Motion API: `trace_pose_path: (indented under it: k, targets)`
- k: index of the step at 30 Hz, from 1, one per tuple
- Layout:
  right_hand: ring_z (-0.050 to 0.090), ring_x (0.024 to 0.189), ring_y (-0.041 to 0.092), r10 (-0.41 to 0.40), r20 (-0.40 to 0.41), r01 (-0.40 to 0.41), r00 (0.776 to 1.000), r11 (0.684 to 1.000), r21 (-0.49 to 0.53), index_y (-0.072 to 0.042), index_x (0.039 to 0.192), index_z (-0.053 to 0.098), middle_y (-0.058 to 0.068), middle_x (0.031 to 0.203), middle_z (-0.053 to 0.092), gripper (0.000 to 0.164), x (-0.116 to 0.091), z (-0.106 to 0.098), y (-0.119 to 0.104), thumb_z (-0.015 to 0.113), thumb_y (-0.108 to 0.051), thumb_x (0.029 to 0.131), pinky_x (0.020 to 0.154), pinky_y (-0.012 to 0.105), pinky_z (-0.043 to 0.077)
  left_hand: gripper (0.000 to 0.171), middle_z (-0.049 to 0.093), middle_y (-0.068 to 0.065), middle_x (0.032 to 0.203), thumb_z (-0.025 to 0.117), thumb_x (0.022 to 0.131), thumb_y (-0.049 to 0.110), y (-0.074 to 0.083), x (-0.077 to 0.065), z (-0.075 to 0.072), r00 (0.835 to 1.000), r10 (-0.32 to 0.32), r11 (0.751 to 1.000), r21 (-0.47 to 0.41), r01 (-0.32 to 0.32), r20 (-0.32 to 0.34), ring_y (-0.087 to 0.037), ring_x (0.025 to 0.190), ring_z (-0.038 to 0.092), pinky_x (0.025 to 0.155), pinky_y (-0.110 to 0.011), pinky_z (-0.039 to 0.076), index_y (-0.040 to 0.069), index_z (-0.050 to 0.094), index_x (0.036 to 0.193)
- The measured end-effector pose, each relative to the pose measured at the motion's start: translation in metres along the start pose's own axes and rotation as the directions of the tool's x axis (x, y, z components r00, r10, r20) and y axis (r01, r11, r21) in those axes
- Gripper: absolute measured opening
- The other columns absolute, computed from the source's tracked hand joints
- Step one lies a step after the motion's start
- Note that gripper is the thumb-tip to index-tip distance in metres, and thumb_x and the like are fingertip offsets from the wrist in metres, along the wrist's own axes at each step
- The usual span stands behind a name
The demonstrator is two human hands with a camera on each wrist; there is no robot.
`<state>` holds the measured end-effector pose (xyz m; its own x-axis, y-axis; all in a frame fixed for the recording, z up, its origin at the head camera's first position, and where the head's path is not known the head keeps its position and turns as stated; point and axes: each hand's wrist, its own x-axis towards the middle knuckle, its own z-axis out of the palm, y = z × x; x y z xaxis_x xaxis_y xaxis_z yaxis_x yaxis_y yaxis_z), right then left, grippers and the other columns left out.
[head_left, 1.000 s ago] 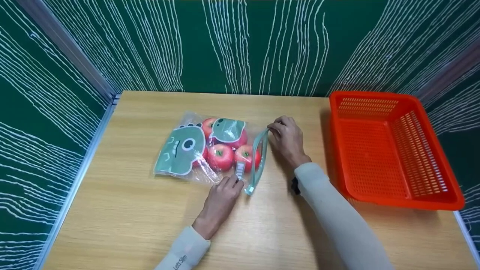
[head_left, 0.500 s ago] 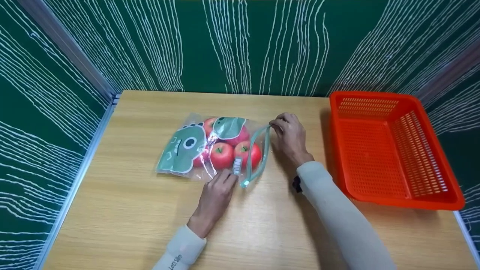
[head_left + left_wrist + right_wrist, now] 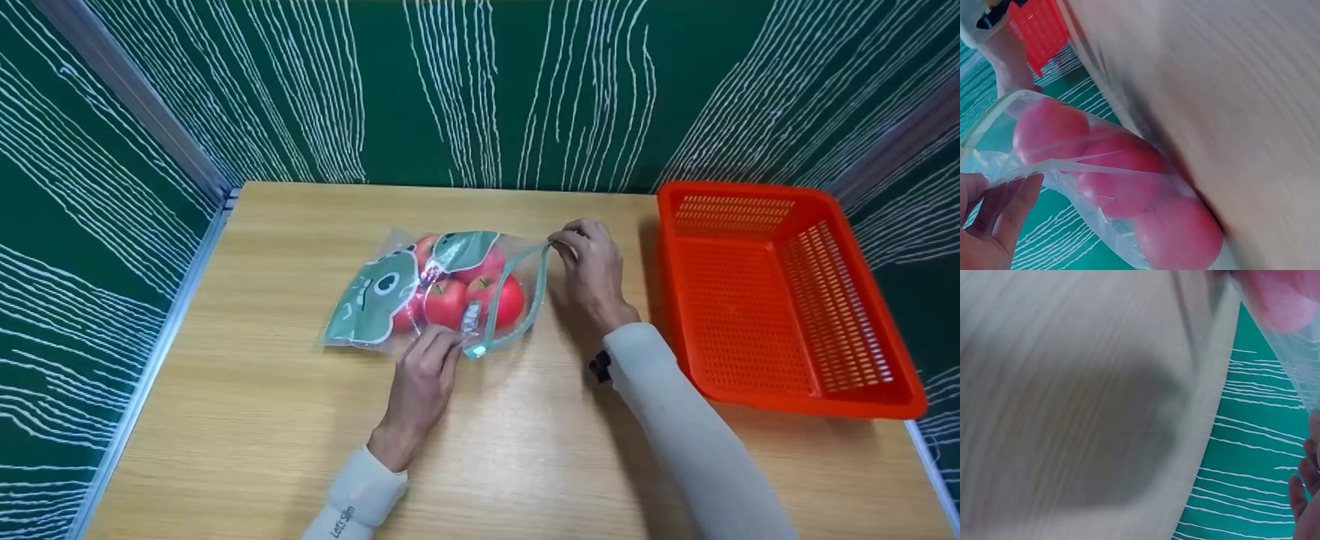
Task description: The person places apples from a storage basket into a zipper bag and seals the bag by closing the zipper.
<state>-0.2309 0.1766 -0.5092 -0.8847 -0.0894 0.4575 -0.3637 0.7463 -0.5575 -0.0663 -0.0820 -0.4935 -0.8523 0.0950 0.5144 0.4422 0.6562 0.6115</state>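
A clear zip bag with a green dinosaur print lies on the table, its mouth parted toward the right. Several red apples are inside it, showing large through the plastic in the left wrist view. My left hand pinches the bag's near side, close to the slider end of the green zip strip. At the far corner of the mouth, my right hand pinches the strip between thumb and fingers. In the right wrist view only the fingers of that hand show at the edge.
An orange-red plastic basket with slotted walls stands on the right of the wooden table. Green panels with white wavy lines rise behind the table and at both sides.
Both hands have moved up and away from the near edge, the right one also rightward and the left slightly leftward. The bag has shifted with them, and its mouth has widened.
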Motion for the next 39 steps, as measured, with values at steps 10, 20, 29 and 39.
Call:
trace_pose_path:
  k: [10,20,29,39]
  targets:
    - [0.056,0.104,0.027,0.023,-0.018,-0.022,1.000,0.998,0.053,-0.010,0.110,0.083,0.009,0.111,0.067,0.016,0.004,-0.020,-0.008,0.070,-0.013,0.102,0.090,0.037,0.053,0.013,0.072,-0.006,0.102,0.075,0.095,-0.002,0.007,0.011,-0.013,0.991,-0.112,0.987,-0.126,0.101,-0.079,-0.018,0.101,0.073,0.088,-0.026,0.063,0.003,0.076,0.107]
    - [0.057,0.103,0.024,-0.003,-0.073,0.011,0.997,0.995,0.098,-0.011,0.109,0.084,0.008,0.113,0.070,0.016,0.007,-0.036,-0.012,0.070,-0.015,0.101,0.098,0.037,0.054,0.014,0.072,-0.008,0.105,0.072,0.097,-0.005,0.011,0.023,-0.026,0.976,-0.177,0.969,-0.194,0.151,-0.125,-0.019,0.103,0.073,0.087,-0.028,0.064,0.001,0.075,0.109]
    - [0.057,0.104,0.029,-0.041,-0.109,0.047,0.993,0.997,0.062,-0.007,0.107,0.083,0.013,0.112,0.069,0.015,0.007,-0.046,-0.020,0.071,-0.013,0.101,0.092,0.040,0.054,0.012,0.072,-0.010,0.104,0.072,0.096,-0.005,0.009,0.032,-0.034,0.963,-0.171,0.965,-0.233,0.121,-0.209,-0.019,0.095,0.072,0.082,-0.029,0.065,-0.002,0.076,0.107]
    - [0.059,0.107,0.032,-0.058,-0.167,0.066,0.984,0.997,0.044,-0.005,0.106,0.083,0.016,0.113,0.070,0.014,0.012,-0.060,-0.024,0.072,-0.012,0.100,0.092,0.040,0.052,0.012,0.073,-0.012,0.105,0.075,0.095,-0.001,0.010,0.044,-0.043,0.950,-0.171,0.965,-0.237,0.109,-0.261,-0.022,0.092,0.071,0.079,-0.023,0.064,-0.004,0.076,0.108]
